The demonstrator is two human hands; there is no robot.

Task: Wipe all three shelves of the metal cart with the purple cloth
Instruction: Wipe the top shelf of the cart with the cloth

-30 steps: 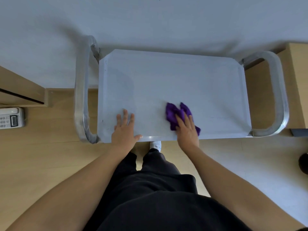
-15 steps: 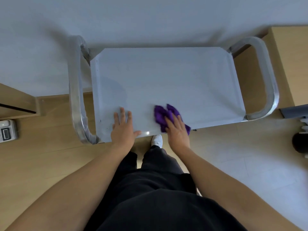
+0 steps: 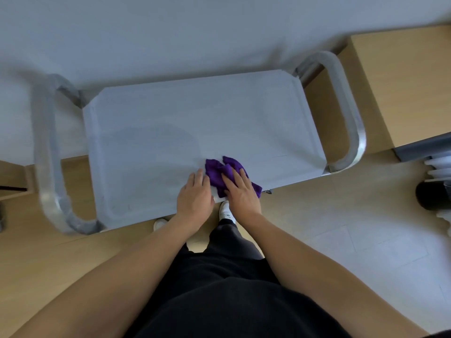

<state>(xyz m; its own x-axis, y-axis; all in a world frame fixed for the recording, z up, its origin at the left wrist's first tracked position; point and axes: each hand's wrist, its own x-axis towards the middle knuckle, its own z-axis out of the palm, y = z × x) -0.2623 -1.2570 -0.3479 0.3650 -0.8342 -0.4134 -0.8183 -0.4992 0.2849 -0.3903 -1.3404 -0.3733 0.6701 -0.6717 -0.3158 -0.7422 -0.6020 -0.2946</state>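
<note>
The metal cart's top shelf (image 3: 195,123) fills the middle of the head view, seen from above; the lower shelves are hidden beneath it. A crumpled purple cloth (image 3: 217,173) lies near the shelf's front edge. My right hand (image 3: 240,191) presses flat on the cloth, fingers spread over it. My left hand (image 3: 195,197) rests flat on the shelf right beside the cloth, its fingertips touching the cloth's left edge.
Curved tube handles stand at the cart's left end (image 3: 45,152) and right end (image 3: 349,113). A wooden cabinet (image 3: 405,86) sits to the right, a dark round object (image 3: 432,195) on the floor beyond it. The wall is close behind the cart.
My left hand has slid right along the front edge until it meets the cloth. The right hand still presses the cloth in about the same spot. The view has shifted.
</note>
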